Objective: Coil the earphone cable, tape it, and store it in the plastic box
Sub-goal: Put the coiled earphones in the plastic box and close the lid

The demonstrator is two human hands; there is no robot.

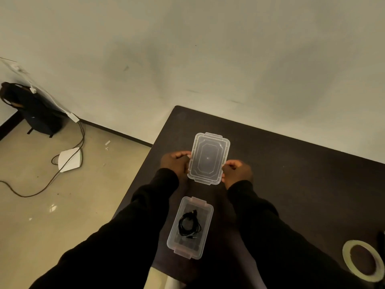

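Both hands are gripping the clear lid, left hand and right hand pinching its sides; the coiled earphone cable is lying in the plastic box nearer.

- The tape roll at four o'clock is cut by the right edge of the view, so its far rim is lost.
- A dark object just above the roll shows only as a sliver at that edge; what it is cannot be told.
- The fingertips of the left hand and right hand sit under the lid rim, hidden.
- The earphone cable in the box is too small to show any tape.
- Both sleeves run off the bottom edge.
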